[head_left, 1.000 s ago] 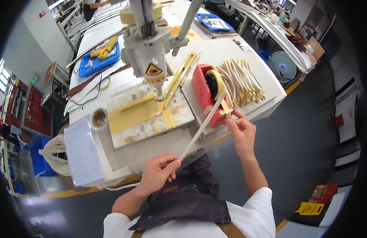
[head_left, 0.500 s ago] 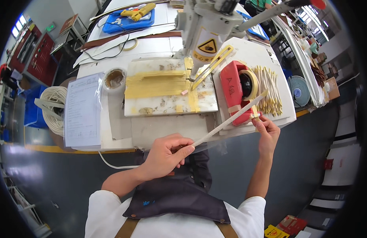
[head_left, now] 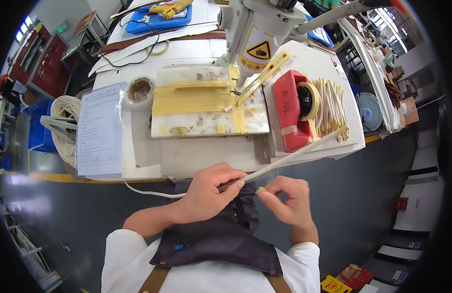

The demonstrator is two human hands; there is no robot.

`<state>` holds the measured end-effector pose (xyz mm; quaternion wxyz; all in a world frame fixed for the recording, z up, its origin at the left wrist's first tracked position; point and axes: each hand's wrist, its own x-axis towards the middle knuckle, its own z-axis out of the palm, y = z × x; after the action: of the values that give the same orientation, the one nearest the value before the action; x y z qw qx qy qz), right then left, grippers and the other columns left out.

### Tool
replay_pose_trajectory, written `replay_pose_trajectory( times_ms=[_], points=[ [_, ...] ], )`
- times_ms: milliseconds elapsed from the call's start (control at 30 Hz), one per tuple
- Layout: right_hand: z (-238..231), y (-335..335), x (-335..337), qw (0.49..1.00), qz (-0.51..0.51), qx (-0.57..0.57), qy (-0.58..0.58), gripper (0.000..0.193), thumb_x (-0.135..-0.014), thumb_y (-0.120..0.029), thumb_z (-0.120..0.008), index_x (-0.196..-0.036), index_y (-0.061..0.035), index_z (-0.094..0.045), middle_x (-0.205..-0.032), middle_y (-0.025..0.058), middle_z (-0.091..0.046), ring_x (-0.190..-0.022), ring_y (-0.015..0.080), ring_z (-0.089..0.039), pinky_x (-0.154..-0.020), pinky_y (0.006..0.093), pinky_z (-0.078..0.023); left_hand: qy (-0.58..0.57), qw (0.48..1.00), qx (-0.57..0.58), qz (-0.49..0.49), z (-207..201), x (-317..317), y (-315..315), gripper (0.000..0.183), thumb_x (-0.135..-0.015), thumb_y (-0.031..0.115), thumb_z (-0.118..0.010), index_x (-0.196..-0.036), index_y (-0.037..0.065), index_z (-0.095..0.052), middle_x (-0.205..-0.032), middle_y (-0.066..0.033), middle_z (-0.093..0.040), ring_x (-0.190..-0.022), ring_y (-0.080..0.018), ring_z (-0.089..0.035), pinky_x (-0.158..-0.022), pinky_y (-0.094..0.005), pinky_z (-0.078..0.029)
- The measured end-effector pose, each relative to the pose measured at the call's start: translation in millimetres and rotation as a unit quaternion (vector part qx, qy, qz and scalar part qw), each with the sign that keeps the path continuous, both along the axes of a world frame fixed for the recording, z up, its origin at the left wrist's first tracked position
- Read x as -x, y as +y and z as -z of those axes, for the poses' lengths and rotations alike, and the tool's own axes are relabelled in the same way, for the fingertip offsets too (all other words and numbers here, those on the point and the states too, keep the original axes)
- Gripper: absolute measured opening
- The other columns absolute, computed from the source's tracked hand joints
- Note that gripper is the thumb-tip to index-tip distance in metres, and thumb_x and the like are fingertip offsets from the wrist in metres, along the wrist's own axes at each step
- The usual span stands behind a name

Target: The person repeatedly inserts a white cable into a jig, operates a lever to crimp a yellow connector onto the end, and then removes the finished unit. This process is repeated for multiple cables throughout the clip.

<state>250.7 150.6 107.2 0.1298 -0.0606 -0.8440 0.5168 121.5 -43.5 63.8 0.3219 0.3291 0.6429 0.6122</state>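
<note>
My left hand (head_left: 209, 190) is closed around a white cord (head_left: 289, 158). The cord's free end slants up to the right past the tape dispenser, and its tip looks yellowish. On the other side it trails off toward a white coil (head_left: 64, 139) at the far left. My right hand (head_left: 290, 198) pinches a small piece of yellow tape (head_left: 260, 190) between thumb and forefinger, just right of my left hand and below the cord. A red tape dispenser (head_left: 287, 112) with a yellow tape roll (head_left: 311, 100) stands on the table's right side.
Several cut cords with yellow ends (head_left: 332, 110) lie right of the dispenser. A hand press (head_left: 257, 44) rises behind a white board with yellow tape (head_left: 191, 107). Left are a paper sheet (head_left: 100, 129) and a clear tape roll (head_left: 139, 91); a blue tray (head_left: 160, 19) sits farther back.
My right hand has moved from the dispenser's front end left and down toward my left hand, taking a piece of tape with it. The cord's free end has swung right and slightly lower.
</note>
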Motion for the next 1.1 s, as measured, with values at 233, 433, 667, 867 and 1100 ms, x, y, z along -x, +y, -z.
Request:
replay_pose_trajectory(
  times_ms=[233,433,667,867,1100],
  points=[
    [19.6,-10.6,12.6,1.000,-0.008,0.015,-0.024,0.023,-0.090,-0.012,-0.079,-0.076,0.0009,-0.067,-0.060,0.0038,-0.066,-0.052,0.0055,-0.060,-0.048,0.0223,-0.046,0.198,0.976,-0.040,-0.081,5.0,-7.4,1.4,0.018,-0.093,-0.001,-0.070,-0.110,-0.002,-0.073,-0.091,-0.0093,-0.067,-0.067,-0.0124,-0.065,-0.055,-0.0262,-0.051],
    [18.6,-14.5,14.5,0.999,0.019,0.012,-0.047,0.021,-0.089,-0.012,-0.081,-0.078,0.0032,-0.071,-0.060,0.0035,-0.065,-0.052,0.0045,-0.059,-0.048,0.0218,-0.044,0.267,0.955,-0.058,-0.117,5.2,-12.9,3.1,0.021,-0.088,-0.004,-0.072,-0.109,-0.001,-0.073,-0.091,-0.0105,-0.068,-0.066,-0.0181,-0.066,-0.055,-0.0289,-0.053],
    [15.4,-12.9,15.8,0.997,0.028,0.038,-0.062,0.019,-0.087,-0.011,-0.082,-0.079,0.0035,-0.073,-0.063,0.0055,-0.068,-0.054,0.0053,-0.061,-0.049,0.0229,-0.045,0.262,0.956,-0.067,-0.111,4.2,-14.7,2.3,0.023,-0.087,-0.004,-0.073,-0.110,-0.001,-0.072,-0.091,-0.0105,-0.069,-0.066,-0.0161,-0.066,-0.055,-0.0285,-0.052],
    [5.6,-4.5,18.1,0.992,-0.045,-0.118,0.004,0.013,-0.081,-0.014,-0.084,-0.081,-0.0041,-0.076,-0.065,0.0074,-0.068,-0.053,0.0172,-0.064,-0.050,0.0293,-0.047,0.093,0.993,-0.059,-0.046,5.4,-2.2,-1.0,0.015,-0.091,0.008,-0.076,-0.104,0.001,-0.074,-0.082,-0.0075,-0.067,-0.060,-0.0108,-0.061,-0.049,-0.0238,-0.046],
    [8.6,-1.7,15.2,0.981,-0.050,-0.183,0.042,0.014,-0.079,-0.014,-0.084,-0.082,-0.0090,-0.072,-0.073,0.0050,-0.067,-0.057,0.0216,-0.062,-0.051,0.0337,-0.047,0.096,0.993,-0.021,-0.060,-12.2,-7.4,0.3,0.021,-0.090,0.015,-0.080,-0.104,0.002,-0.071,-0.077,-0.0060,-0.066,-0.057,-0.0111,-0.057,-0.049,-0.0231,-0.045]
  ],
)
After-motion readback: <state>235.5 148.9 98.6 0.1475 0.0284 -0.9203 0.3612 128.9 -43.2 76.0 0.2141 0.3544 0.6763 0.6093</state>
